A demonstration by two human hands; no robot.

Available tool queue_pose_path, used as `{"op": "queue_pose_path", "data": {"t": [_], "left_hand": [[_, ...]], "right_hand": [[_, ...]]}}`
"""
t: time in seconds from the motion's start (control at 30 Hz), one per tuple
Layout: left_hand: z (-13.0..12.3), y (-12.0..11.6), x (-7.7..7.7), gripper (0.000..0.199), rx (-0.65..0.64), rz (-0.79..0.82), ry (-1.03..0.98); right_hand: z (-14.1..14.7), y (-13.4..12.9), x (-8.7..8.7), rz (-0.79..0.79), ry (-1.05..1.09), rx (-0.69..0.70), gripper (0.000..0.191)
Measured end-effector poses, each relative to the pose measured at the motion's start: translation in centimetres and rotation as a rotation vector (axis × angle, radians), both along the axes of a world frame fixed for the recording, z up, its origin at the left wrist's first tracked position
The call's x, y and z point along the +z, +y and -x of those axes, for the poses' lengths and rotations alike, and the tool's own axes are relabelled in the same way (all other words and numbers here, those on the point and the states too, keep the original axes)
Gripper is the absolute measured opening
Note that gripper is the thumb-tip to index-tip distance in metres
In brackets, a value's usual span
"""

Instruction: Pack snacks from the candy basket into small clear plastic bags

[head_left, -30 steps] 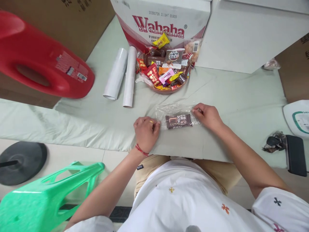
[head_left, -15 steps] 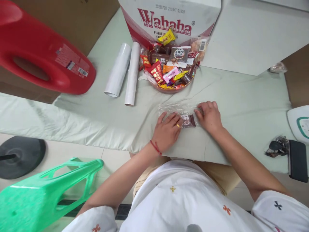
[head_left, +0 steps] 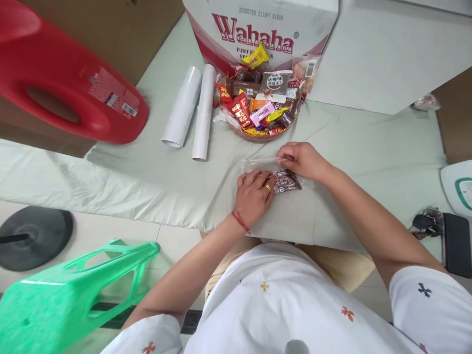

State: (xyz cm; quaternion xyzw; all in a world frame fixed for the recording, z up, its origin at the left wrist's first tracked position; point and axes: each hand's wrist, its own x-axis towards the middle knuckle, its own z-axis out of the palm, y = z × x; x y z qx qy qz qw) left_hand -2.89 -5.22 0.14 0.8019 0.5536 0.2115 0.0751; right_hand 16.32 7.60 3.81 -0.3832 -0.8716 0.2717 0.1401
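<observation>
The right hand's grip point(head_left: 283, 158) pinches the top edge of a clear plastic bag point(head_left: 254, 164) on the pale green cloth-covered worktop point(head_left: 177, 182); the left hand point(head_left: 254, 196) (gold-ringed) lies flattish, fingers slightly spread, over the brown cocoa packet point(head_left: 289, 182).

A cloth-covered desk point(head_left: 383, 162) is carrying a bowl of sweets point(head_left: 263, 138).
Two white rolls point(head_left: 204, 115) are resting left of the bowl, a red jug point(head_left: 125, 115) is sitting farther left, a Wahaha carton point(head_left: 273, 19) is standing behind it, a clear bag point(head_left: 252, 166) with a brown packet point(head_left: 291, 182) is lying in front, and a dark phone point(head_left: 456, 244) is lying well right.
</observation>
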Motion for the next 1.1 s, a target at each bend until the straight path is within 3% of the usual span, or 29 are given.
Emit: {"op": "queue_pose_path", "data": {"t": [0.13,0.27,0.37,0.43,0.5,0.57,0.67,0.77,0.93,1.0,1.1], "left_hand": [[-0.5,-0.5,0.2,0.036,0.084,0.026,0.053],[0.0,-0.8,0.1,0.027,0.054,0.055,0.035],[1.2,-1.1,0.0,0.025,0.097,-0.011,-0.113],[2.0,-1.2,0.4,0.025,0.187,-0.132,-0.227],[2.6,-0.9,1.2,0.029,0.191,-0.242,-0.265],[2.9,-0.3,2.0,0.038,0.024,-0.255,-0.212],[3.9,0.3,2.3,0.044,-0.340,-0.102,-0.064],[5.8,-0.4,1.1,0.050,-0.481,0.049,0.050],[8.2,-2.4,-0.6,0.050,-0.458,0.095,0.106],[8.2,-2.6,-0.5,0.045,-0.442,0.057,0.093],[7.6,-2.7,0.3,0.033,-0.371,-0.068,0.007]], "right_hand": [[-1.4,-4.1,0.6,-0.156,-0.024,0.072,0.023],[-2.9,-7.5,-1.6,-0.252,0.055,0.131,0.032],[-3.6,-8.3,-3.2,-0.293,0.091,0.124,0.035],[-3.7,-8.3,-3.6,-0.319,0.064,0.132,0.036],[-3.6,-8.1,-3.7,-0.343,0.018,0.143,0.038],[-3.6,-8.0,-3.5,-0.362,-0.018,0.153,0.039],[-4.1,-8.2,-3.4,-0.374,-0.026,0.169,0.039],[-6.1,-9.3,-3.6,-0.333,0.003,0.163,0.041],[-10.4,-11.2,-3.1,-0.218,0.052,0.016,0.036],[-11.1,-10.8,-2.5,-0.226,0.125,-0.134,0.025],[-10.6,-9.0,-1.8,-0.257,0.164,-0.379,0.025]]}}
